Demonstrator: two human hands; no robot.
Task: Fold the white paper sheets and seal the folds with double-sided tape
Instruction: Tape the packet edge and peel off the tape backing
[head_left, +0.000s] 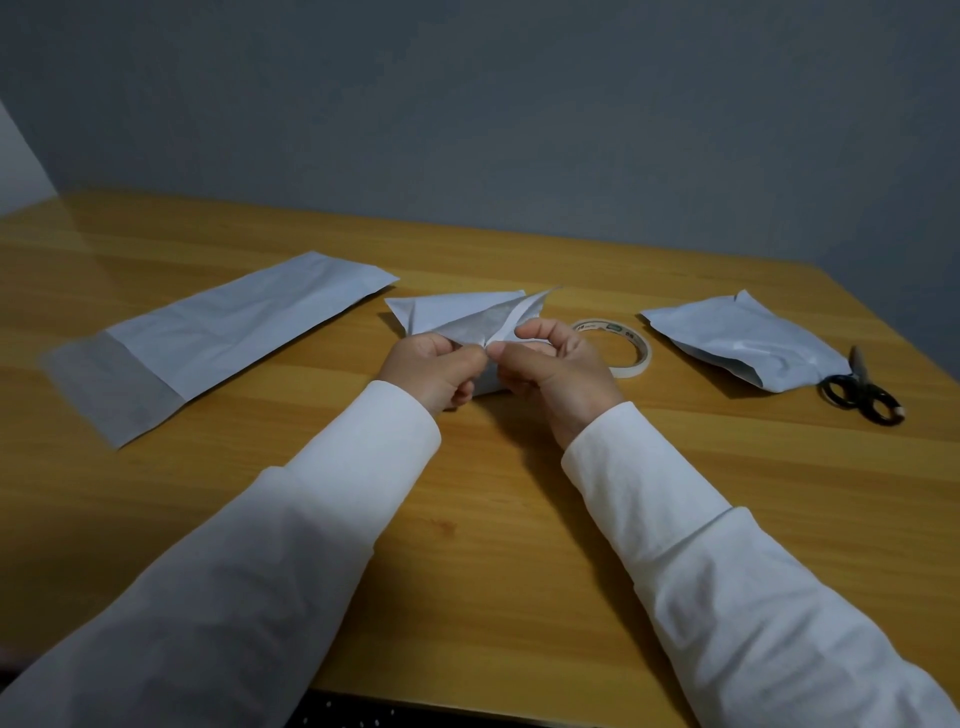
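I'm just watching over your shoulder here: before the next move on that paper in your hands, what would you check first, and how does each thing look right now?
1. Both hands grip the work: ok. The left hand and right hand pinch the folded paper together.
2. Tape strip along the raised flap: seems present; whether its backing is off, cannot tell.
3. Tape roll within reach: ok, beside the right hand.
4. Scissors out of the way: ok, at the table's right edge.
5. Next sheet ready: ok, the long sheet lies flat on the left.
6. Crumpled sheet on the right sealed: cannot tell.
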